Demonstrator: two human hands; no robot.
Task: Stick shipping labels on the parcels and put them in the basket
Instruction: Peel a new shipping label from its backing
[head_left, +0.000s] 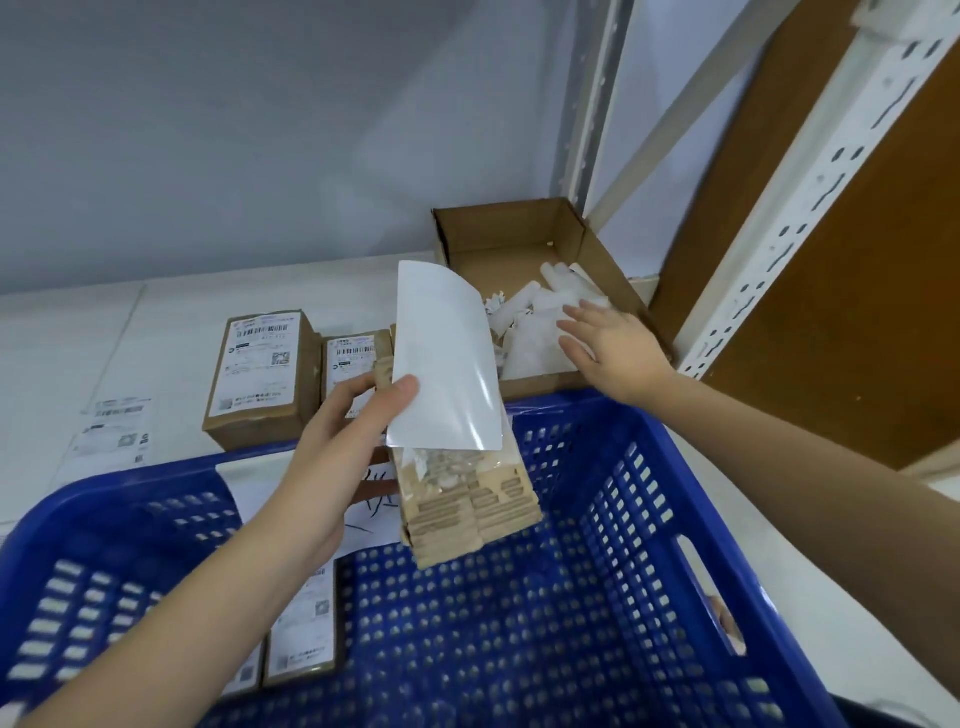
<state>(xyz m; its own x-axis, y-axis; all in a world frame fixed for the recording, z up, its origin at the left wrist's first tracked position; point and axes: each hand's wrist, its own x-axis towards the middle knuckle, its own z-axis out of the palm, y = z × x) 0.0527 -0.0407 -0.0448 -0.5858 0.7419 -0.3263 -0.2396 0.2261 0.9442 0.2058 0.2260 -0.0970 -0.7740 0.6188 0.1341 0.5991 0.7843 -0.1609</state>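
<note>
Head view: parcel (467, 499) held over the blue basket (649, 519), our left hand (337, 447) with fingers clamped on it and on a white sheet (447, 364). Right hand (613, 348), fingers apart, hovers over backing scraps in the cardboard tray (597, 249). We judge: press the label flat, then lower the parcel beside those already in the basket.

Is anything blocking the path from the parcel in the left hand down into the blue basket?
Nothing visible does. The left hand holds the cardboard parcel with a white sheet directly above the blue basket, whose floor beneath it is bare. Two labelled parcels lie in the basket's near-left corner, off to the side.
</note>
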